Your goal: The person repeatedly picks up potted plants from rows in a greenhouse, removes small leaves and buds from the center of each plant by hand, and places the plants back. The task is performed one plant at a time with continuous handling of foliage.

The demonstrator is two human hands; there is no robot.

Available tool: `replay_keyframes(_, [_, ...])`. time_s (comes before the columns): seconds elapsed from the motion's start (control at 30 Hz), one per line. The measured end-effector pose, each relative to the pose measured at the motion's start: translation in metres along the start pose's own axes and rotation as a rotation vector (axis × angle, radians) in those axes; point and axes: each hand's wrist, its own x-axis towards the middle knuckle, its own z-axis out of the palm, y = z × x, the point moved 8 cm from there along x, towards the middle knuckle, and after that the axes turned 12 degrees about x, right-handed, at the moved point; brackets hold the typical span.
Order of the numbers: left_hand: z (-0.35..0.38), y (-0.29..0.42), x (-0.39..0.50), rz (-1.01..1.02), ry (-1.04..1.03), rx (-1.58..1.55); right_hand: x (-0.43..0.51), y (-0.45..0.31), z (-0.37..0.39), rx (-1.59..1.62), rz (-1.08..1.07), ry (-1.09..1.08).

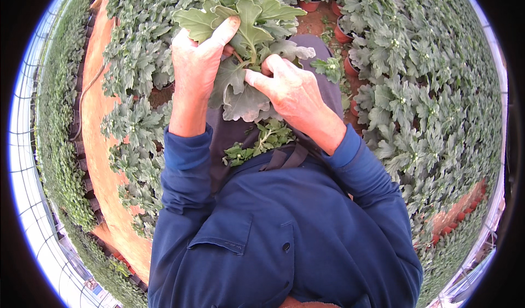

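A leafy plant (248, 27) with broad lobed green leaves stands before me, between my two hands. My left hand (203, 57) has its thumb pressed on an upper leaf, the fingers hidden behind the leaves. My right hand (289, 82) is bent with its thumb and forefinger at the stem, low among the leaves; whether they pinch a shoot cannot be told. Larger grey-green leaves (246, 103) hang below the thumb. Plucked green sprigs (266, 142) lie on my lap, and a small sprig (328, 68) rests by my dark-trousered knee. The plant's base is hidden.
Dense rows of similar potted plants (410, 78) spread on the right, with red pots (343, 31) along their edge. More plants (137, 62) stand at the left, beside a strip of orange-brown soil (98, 123) with a thin hose (88, 88). Farther left runs another green row (61, 144).
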Motion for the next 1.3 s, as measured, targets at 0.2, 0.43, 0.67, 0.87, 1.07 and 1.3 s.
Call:
replay_keyframes(0.2, [0.001, -0.001, -0.004, -0.01, 0.012, -0.039, 0.001, 0.008, -0.007, -0.007, -0.059, 0.118])
replay_keyframes(0.43, [-0.004, -0.006, -0.005, -0.03, 0.056, -0.039, -0.021, 0.034, -0.013, -0.063, 0.204, 0.214])
replay_keyframes(0.67, [-0.006, -0.006, -0.003, -0.028, -0.033, -0.047, -0.054, 0.075, -0.07, 0.043, 0.45, 0.433])
replay_keyframes(0.87, [-0.003, 0.034, -0.012, 0.211, 0.063, 0.157, -0.025, 0.03, -0.079, 0.194, 0.176, 0.405])
replay_keyframes(1.07, [0.034, 0.057, 0.003, 0.044, -0.303, -0.35, 0.012, 0.032, -0.029, 0.449, 0.436, 0.424])
replay_keyframes(1.3, [-0.009, 0.026, -0.029, 0.256, 0.002, -0.222, -0.001, 0.075, -0.023, 0.778, 0.647, 0.578])
